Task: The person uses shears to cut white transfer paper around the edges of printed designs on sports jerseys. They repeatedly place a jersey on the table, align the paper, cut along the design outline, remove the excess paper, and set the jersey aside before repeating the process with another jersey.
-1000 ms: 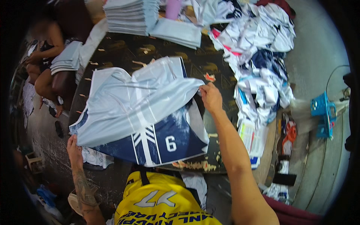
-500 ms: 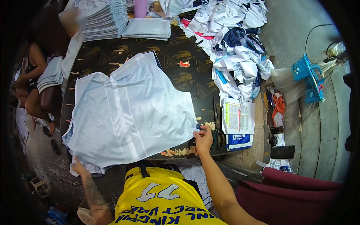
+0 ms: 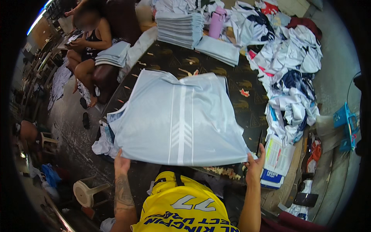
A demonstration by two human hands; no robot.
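A light grey sleeveless jersey (image 3: 154,120) with white stripes and chevrons down its middle lies over the dark table, its near edge stretched between my hands. My left hand (image 3: 122,163) pinches the near left corner at the table's front edge. Closed on the near right corner is my right hand (image 3: 255,164), thumb and fingers on the cloth. Printed lining shows at the left armhole. Just beyond my right hand, a dark scissor blade (image 3: 259,140) points away from me; the rest of the scissors is mostly hidden.
Folded grey garments (image 3: 179,33) are stacked at the back beside a pink bottle (image 3: 217,22). A heap of white and navy cloth (image 3: 290,62) covers the right side. Papers and a blue notebook (image 3: 271,176) lie near my right hand. A person (image 3: 87,50) sits at left; a stool (image 3: 83,193) stands below.
My view has swung left. The jersey's near edge, slanted and slack before, is now drawn nearly straight. Both hands still hold its corners, with the left one now more level with the right.
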